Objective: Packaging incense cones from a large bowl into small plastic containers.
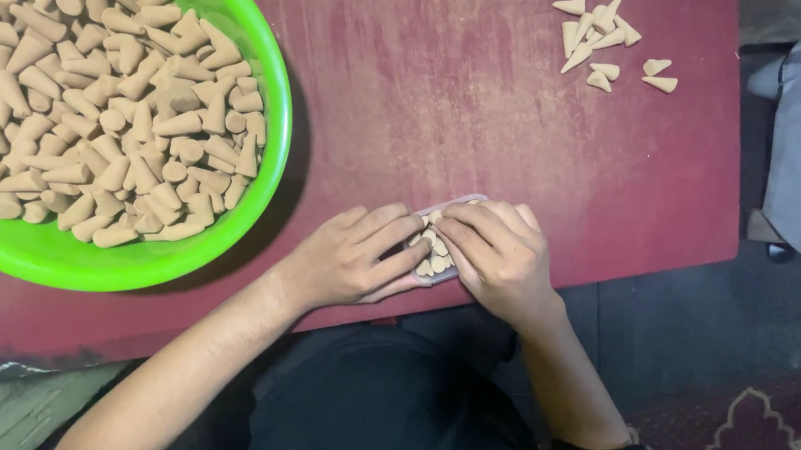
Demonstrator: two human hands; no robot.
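At the upper left of the frame sits a round bright green plastic basin (261, 181), heaped with tan cone-shaped pieces (106, 105) that look like pressed incense cones. It stands on the dark red, scuffed tabletop (434, 90), close enough to my left arm that I can reach it without leaning.

Moving to the lower middle of the frame, my left hand (347, 259) rests on the table near its front edge, fingers curled inward and pressing against the near side of a small clear plastic packet (447, 222), steadying it so it does not slide. The packet lies flat between my two hands, already holding several of the same tan cones, tips and bases alternating as far as I can tell.

Just to the right, my right hand (501, 256) covers the packet's far side, fingertips bent down onto the cones inside, apparently pinching or nudging one into line; whether a cone is actually gripped I cannot tell, because my knuckles hide it.

At the upper right, well apart from my hands, a small loose pile of pale cones (598, 42) lies scattered on the table, kept separate from the basin's stock.
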